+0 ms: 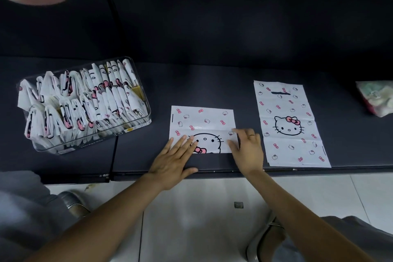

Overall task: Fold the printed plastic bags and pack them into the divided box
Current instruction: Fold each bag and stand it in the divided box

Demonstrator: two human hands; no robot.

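We press our flat, open left hand [173, 160] and right hand [247, 151] on the half-folded white cat-printed plastic bag [202, 122], while the clear divided box [85, 108] holds folded bags.

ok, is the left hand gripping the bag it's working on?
No. The left hand lies flat with straight fingers pressing on the near edge of the folded bag, nothing curled round it.

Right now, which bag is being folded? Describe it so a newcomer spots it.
On the dark table, right of the clear divided box, lie two printed bags. It is the shorter, doubled-over bag under both hands; the unfolded bag lies untouched.
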